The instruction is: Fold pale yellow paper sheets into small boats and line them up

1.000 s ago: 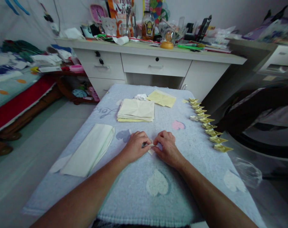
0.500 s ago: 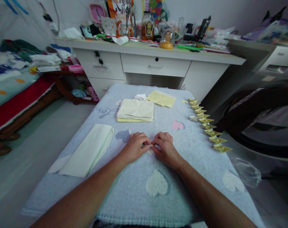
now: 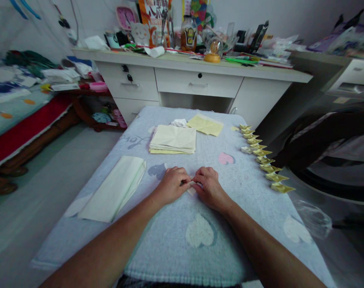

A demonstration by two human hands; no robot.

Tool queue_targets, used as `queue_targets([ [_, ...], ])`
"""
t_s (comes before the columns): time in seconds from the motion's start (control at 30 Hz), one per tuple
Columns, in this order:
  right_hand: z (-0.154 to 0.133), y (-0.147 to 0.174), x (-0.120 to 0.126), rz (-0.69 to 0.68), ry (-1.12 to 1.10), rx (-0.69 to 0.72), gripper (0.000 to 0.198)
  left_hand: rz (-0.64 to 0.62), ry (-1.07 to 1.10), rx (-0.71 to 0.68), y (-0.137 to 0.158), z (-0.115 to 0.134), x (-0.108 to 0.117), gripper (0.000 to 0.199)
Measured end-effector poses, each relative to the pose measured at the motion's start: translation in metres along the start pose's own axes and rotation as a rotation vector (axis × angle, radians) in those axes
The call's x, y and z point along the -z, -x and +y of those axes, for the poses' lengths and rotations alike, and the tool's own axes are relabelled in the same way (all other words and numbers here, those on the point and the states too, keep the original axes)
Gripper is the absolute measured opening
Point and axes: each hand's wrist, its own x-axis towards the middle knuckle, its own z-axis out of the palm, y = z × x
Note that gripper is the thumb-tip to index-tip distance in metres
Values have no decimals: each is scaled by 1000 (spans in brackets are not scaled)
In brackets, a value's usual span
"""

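Over the middle of the cloth-covered table [image 3: 176, 244], my left hand [image 3: 175, 182] and my right hand [image 3: 209, 186] meet fingertip to fingertip. Both are closed in a pinch on a small folded piece of paper [image 3: 191, 191]. Only its pale lower tip shows; my fingers hide the rest. Beyond my hands lies a stack of cream and yellow paper sheets [image 3: 172, 139]. Along the right edge runs a row of several small yellow folded paper boats [image 3: 276, 177]. To the left of my left hand rests a long folded white sheet [image 3: 114, 190].
Behind the stack are a crumpled white tissue [image 3: 178, 123] and a creased yellow sheet [image 3: 205, 124]. A cluttered desk [image 3: 176, 60] with drawers stands at the far end. On the right is a front-loading washing machine [image 3: 346, 92]; a bed [image 3: 22, 116] is at the left.
My hands stay pinched on the paper, with only slight finger movement. The whole view has shifted a little, so the surroundings sit slightly further right.
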Motion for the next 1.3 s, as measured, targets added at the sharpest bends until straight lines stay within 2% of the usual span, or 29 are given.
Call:
queue_targets([
  [0.27,4,4,8,7,-19,-83,5,-4,19,18,-1,0,-2,10],
  [0.63,2,2,3,20,-8,-18,4,5,18,15,-2,3,-4,19],
  [0.83,1,0,4,-12,12,-55,8,-3,-3,30,-2,1,-3,18],
  [1.1,7,2,8,7,23,-113,9,-8,-56,81,1,-5,3,14],
  [1.3,5,2,7,-2,70,-129,13,-5,-168,83,3,0,1,13],
])
